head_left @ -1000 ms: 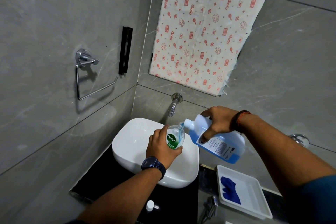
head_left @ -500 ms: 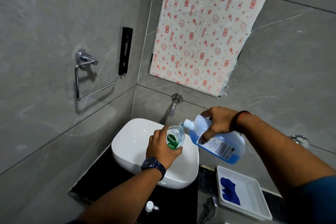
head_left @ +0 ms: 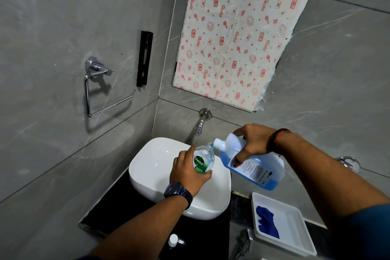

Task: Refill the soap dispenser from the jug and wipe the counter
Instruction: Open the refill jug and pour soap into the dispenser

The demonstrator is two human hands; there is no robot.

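My left hand (head_left: 187, 173) grips a clear soap dispenser bottle (head_left: 203, 159) with a green Dettol label, held over the white basin (head_left: 147, 167). My right hand (head_left: 253, 141) holds a translucent jug (head_left: 255, 170) of blue liquid, tilted so its white spout touches the bottle's open neck. Blue liquid fills the jug's lower part. A white pump cap (head_left: 173, 239) lies on the black counter (head_left: 118, 209) near the front edge. A blue cloth (head_left: 267, 225) rests in a white tray (head_left: 295, 240) at the right.
A wall tap (head_left: 200, 124) juts out above the basin. A chrome towel ring (head_left: 99, 88) and a black bracket (head_left: 144, 58) hang on the left wall. Patterned paper (head_left: 238, 34) covers the mirror. A chrome fitting (head_left: 242, 240) sits below the counter's front.
Both hands hold nearly the same pose; the jug stays tilted against the bottle's neck with only a slight shift.
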